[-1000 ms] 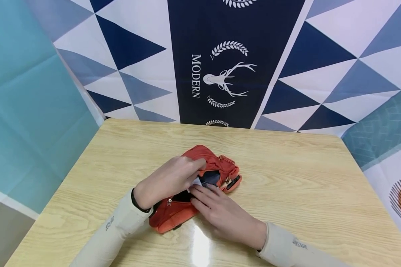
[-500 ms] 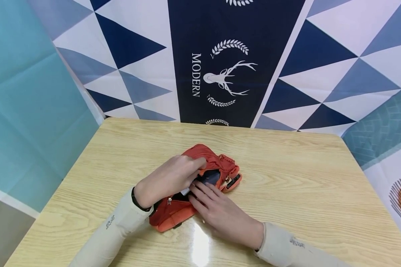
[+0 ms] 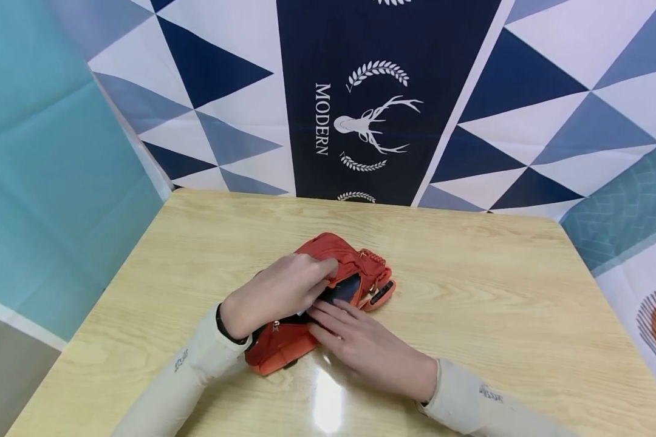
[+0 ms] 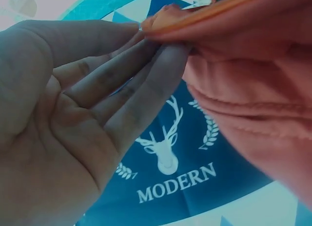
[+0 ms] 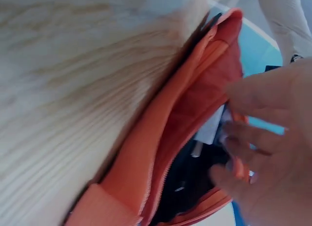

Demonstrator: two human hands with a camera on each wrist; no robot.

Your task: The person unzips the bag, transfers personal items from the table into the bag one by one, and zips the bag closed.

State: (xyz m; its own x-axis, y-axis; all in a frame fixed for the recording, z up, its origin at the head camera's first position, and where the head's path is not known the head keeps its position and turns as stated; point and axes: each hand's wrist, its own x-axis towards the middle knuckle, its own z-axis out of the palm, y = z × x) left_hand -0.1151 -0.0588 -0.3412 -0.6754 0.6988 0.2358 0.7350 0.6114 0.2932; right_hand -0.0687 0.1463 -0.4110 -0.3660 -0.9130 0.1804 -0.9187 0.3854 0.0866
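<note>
A red bag [image 3: 325, 246] with orange trim lies on the table, its zipped mouth unzipped over a dark lining. My left hand [image 3: 284, 291] pinches the far edge of that mouth between thumb and fingertips; the left wrist view shows the orange-edged fabric [image 4: 229, 21] lifted in its grip. From the near side, my right hand [image 3: 361, 346] reaches over the opening, fingers fairly straight with tips inside. In the right wrist view a white flat piece [image 5: 208, 128] sits inside the bag beside these fingers, partly hidden. A metal zipper pull [image 3: 276, 326] hangs at the bag's left end.
The wooden table [image 3: 497, 291] extends around the bag on all sides. Behind it hangs a patterned cloth [image 3: 224, 91] with triangles and a deer print. An orange strap with a black buckle [image 3: 382, 292] sticks out at the bag's right end.
The white piece has gone down and leftward into the bag, leaving only a sliver visible in the head view. My right hand has shifted slightly; my left keeps its grip on the edge.
</note>
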